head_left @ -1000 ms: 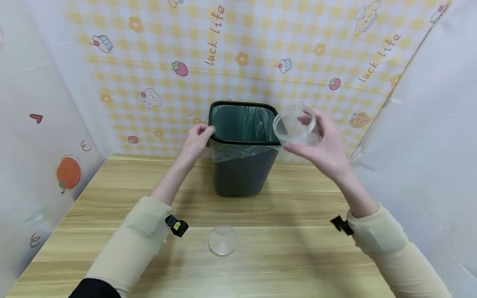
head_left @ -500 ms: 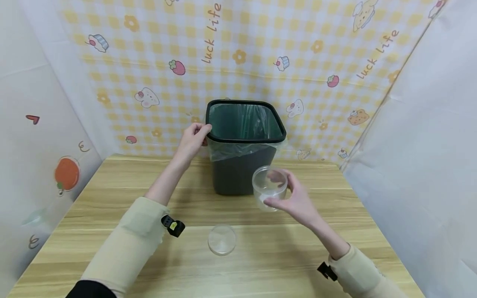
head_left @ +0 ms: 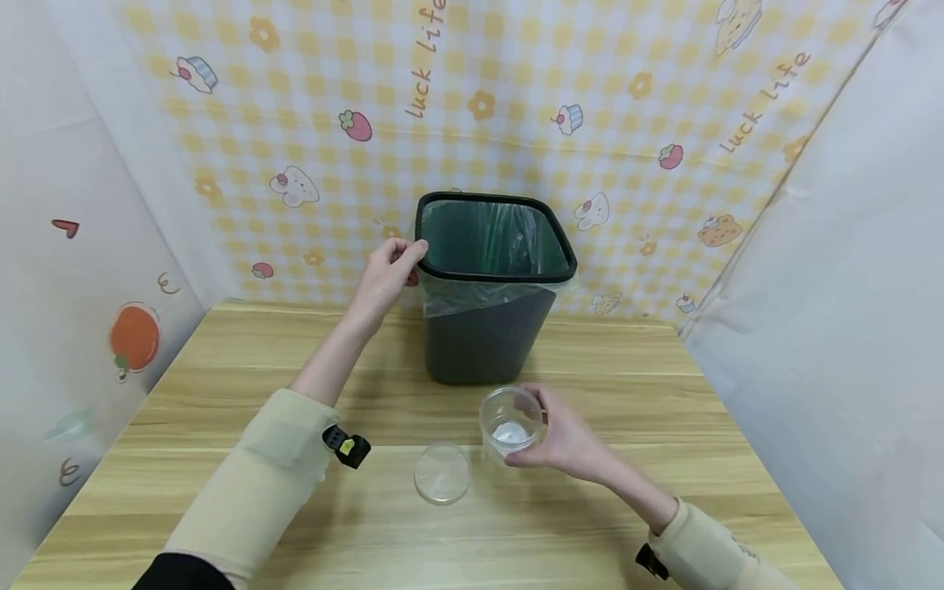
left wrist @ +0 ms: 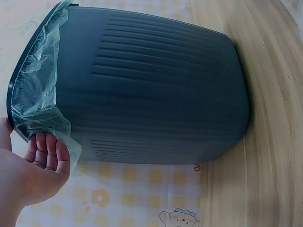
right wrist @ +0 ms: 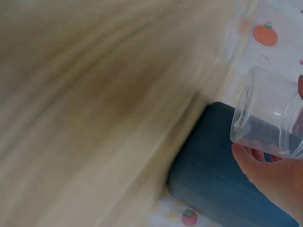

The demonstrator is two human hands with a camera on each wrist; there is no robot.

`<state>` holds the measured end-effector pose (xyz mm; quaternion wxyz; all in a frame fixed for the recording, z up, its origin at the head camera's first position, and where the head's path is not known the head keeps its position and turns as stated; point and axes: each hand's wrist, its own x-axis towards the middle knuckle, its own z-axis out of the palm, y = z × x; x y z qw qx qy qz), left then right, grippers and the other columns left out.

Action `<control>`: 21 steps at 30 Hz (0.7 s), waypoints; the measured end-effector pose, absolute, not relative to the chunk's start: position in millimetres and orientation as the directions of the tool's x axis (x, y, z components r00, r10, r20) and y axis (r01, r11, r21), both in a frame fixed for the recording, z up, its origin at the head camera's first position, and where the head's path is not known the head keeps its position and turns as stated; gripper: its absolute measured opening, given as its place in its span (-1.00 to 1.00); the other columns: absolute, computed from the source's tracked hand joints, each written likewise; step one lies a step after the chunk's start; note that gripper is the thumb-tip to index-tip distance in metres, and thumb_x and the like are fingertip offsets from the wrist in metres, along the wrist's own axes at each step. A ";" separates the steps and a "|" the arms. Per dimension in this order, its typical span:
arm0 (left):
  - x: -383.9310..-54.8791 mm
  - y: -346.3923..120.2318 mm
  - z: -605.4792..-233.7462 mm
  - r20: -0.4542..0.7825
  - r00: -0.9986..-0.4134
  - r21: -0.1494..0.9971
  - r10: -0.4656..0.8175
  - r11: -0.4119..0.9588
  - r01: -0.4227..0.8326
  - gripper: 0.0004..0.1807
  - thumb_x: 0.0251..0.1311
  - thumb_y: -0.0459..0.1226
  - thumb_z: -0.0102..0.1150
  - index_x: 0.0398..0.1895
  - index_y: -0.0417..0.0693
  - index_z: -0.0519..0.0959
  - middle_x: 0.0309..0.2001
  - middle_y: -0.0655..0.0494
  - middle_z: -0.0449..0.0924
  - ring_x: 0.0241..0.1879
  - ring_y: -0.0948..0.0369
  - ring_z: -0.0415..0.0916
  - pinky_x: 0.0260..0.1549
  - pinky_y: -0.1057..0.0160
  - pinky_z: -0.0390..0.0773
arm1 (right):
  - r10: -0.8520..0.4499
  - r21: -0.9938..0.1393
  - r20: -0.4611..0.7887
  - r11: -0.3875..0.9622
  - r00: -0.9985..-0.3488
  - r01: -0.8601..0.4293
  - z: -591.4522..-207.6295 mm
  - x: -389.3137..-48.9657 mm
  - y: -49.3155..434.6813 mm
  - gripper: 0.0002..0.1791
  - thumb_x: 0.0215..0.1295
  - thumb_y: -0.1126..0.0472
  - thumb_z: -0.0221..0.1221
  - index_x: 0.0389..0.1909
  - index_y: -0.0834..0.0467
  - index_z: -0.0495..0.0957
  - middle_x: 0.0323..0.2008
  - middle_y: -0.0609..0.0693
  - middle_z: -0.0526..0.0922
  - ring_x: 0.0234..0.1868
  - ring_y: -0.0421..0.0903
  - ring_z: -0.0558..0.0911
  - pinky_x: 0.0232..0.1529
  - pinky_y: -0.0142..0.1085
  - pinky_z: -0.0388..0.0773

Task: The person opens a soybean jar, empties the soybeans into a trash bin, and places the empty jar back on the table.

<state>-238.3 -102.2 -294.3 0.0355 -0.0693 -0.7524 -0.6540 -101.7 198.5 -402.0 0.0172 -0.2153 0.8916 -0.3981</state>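
My left hand (head_left: 385,274) grips the left side of the black rim on a dark grey trash can (head_left: 487,336), thumb on top and fingers beneath. A thin green plastic bag (left wrist: 38,94) lines the can and folds over its rim. In front of the can, my right hand (head_left: 564,434) holds a clear plastic jar (head_left: 510,426) upright, thumb and fingers around its side. The jar has no lid on and its whitish bottom shows. Flat on the table, just left of the jar, lies a clear round lid (head_left: 442,474).
A wood-grain table (head_left: 332,516) carries everything. Behind the can hangs a yellow checked cloth (head_left: 487,90) with printed cartoons. White sheets (head_left: 833,270) stand along both sides of the table.
My right hand has brought the jar down from beside the can's right rim, where it was tipped, to low over the table near the lid. The left hand keeps its grip on the rim.
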 end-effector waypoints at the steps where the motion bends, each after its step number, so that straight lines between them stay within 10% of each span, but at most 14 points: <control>1: -237.5 -102.5 -294.6 0.143 -0.988 0.980 0.059 0.131 0.150 -0.62 0.46 0.10 0.08 -0.12 -0.02 0.44 -0.30 0.13 0.42 -0.27 0.21 0.44 0.02 0.21 0.57 | -0.402 -0.709 0.129 0.602 -0.907 -0.367 -404.8 -100.7 198.3 0.04 -0.24 0.02 0.67 0.32 0.15 0.38 0.17 0.03 0.64 0.20 0.02 0.62 0.22 -0.02 0.60; 21: -219.5 -132.1 -312.0 0.174 -0.981 0.970 0.084 0.156 0.185 -0.49 0.53 0.07 -0.01 0.10 -0.25 0.44 -0.18 0.05 0.52 -0.19 0.21 0.53 -0.01 0.28 0.57 | -0.505 -0.636 0.021 0.659 -0.863 -0.401 -427.3 -100.3 204.4 0.09 -0.25 0.04 0.67 0.38 0.16 0.35 0.18 0.10 0.66 0.17 0.11 0.65 0.14 -0.03 0.60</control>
